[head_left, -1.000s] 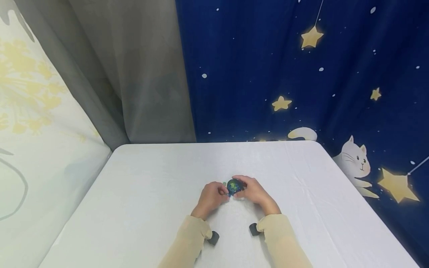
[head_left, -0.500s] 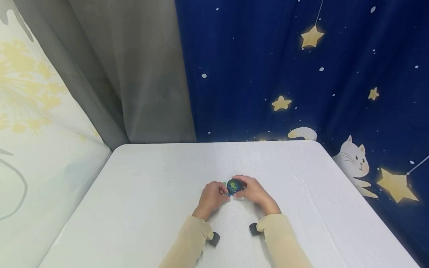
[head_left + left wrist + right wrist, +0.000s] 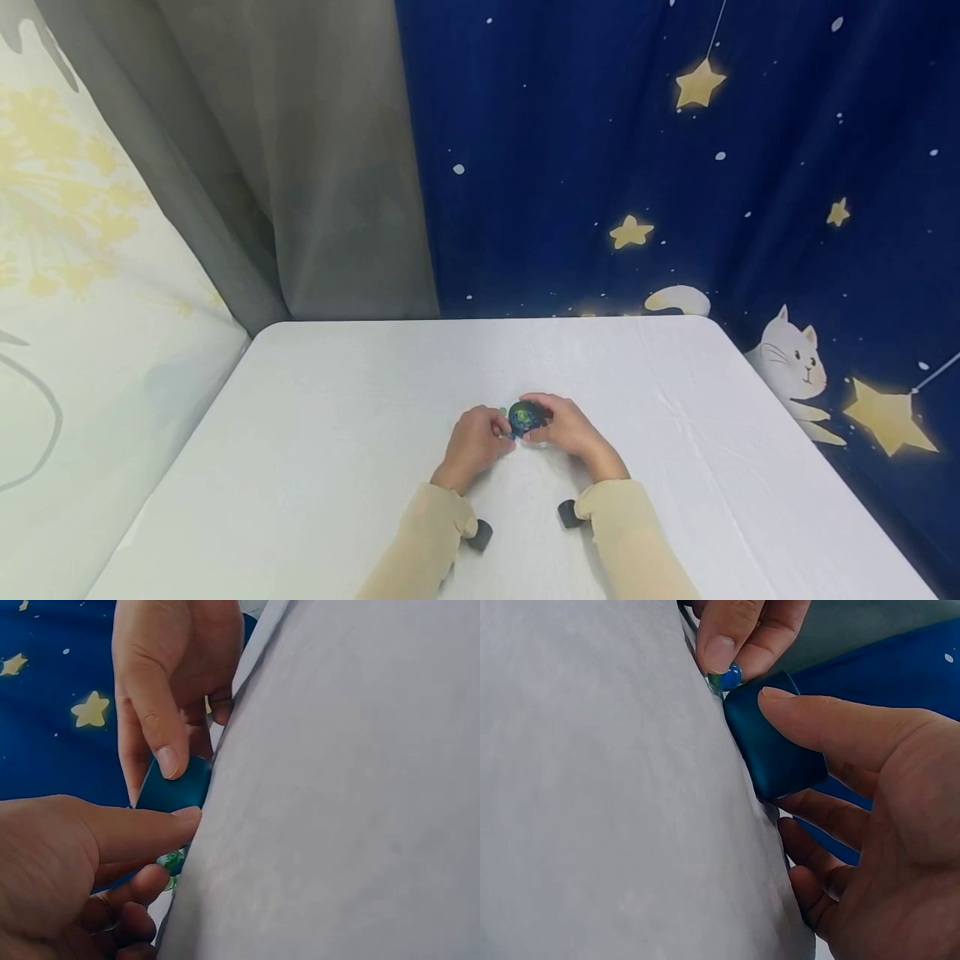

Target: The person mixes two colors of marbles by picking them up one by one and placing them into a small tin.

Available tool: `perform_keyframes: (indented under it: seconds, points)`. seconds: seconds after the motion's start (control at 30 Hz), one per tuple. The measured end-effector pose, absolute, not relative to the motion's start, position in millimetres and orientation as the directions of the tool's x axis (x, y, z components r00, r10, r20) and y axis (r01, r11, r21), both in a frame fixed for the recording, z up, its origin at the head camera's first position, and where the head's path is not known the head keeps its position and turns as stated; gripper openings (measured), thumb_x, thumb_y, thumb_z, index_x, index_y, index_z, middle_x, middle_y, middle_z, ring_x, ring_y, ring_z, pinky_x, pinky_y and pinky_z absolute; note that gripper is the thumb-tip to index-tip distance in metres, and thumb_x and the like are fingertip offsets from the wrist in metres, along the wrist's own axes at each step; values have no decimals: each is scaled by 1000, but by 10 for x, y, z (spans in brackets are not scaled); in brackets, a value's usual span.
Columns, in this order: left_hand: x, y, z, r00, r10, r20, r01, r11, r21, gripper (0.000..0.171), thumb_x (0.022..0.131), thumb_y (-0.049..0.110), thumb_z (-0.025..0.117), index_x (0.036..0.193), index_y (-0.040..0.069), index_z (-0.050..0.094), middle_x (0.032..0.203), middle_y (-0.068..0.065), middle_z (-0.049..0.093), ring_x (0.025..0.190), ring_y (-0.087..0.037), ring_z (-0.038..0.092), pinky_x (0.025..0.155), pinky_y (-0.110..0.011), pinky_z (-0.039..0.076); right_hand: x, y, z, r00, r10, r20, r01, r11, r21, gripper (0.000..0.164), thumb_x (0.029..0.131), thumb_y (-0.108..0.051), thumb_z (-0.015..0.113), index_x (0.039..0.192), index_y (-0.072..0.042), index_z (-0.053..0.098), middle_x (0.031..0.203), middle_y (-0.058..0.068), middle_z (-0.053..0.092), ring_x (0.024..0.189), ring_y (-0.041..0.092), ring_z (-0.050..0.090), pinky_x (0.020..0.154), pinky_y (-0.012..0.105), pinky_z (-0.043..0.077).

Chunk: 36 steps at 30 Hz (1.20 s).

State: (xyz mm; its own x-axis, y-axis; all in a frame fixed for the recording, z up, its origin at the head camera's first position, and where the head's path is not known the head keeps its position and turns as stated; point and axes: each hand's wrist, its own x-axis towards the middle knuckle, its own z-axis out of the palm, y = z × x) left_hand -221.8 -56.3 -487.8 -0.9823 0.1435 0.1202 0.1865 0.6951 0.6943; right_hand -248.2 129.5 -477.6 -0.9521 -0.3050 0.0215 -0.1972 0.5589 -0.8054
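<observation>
My right hand (image 3: 570, 427) grips a small dark teal cylinder (image 3: 772, 739), thumb on one side and fingers on the other. In the head view the cylinder's round end shows green and blue patches; whether these are contents or a print I cannot tell. Close on its left, my left hand (image 3: 472, 442) pinches a shiny blue and green marble (image 3: 726, 677) between thumb and fingers. Green glassy pieces (image 3: 171, 861) show beside the left fingers in the left wrist view. A green bit (image 3: 502, 411) lies near the cylinder's left edge. The left fingertips are partly hidden in the head view.
Both hands work over a white-covered table (image 3: 337, 400). A grey curtain (image 3: 337, 167) and a dark blue star-print curtain (image 3: 555, 167) hang behind its far edge. Dark wrist devices (image 3: 480, 535) sit by both sleeves.
The left hand has shifted very slightly at the cylinder's side. The right hand and the cylinder stay in place.
</observation>
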Motion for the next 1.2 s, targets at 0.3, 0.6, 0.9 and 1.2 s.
perform_keyframes:
  seconds: [0.3,0.6,0.9,1.2]
  points:
    - [-2243,-653,-4848,-988,146,58,137,611,780,11,75,10,79,78,15,69,68,7,59,64,-11,54,65,-31,45,-2477,1303,-4788,-953,-303,-4,-175,562,-808,59,70,-4,84,126,-14,64,128,12,61,117,36,56,98,51,41]
    - [-2235,-681,-4771,-992,127,9,80,563,823,8,78,10,77,83,12,71,72,5,64,66,-12,58,67,-33,48,-2466,1301,-4790,-952,-307,18,-196,558,-806,59,69,-4,84,125,-12,64,125,12,62,115,36,57,96,50,43]
    - [-2256,-641,-4775,-991,101,83,125,540,833,10,79,11,79,85,13,72,75,4,68,69,-11,61,68,-32,49,-2463,1297,-4770,-953,-303,15,-192,566,-802,59,70,-5,84,125,-13,65,126,12,62,116,35,57,97,49,42]
    - [-2239,-568,-4791,-987,88,134,160,521,838,11,77,12,81,84,13,72,74,7,64,64,-10,54,61,-29,45,-2453,1299,-4755,-951,-310,11,-192,562,-804,58,71,-5,84,125,-13,64,128,12,61,117,37,56,98,51,41]
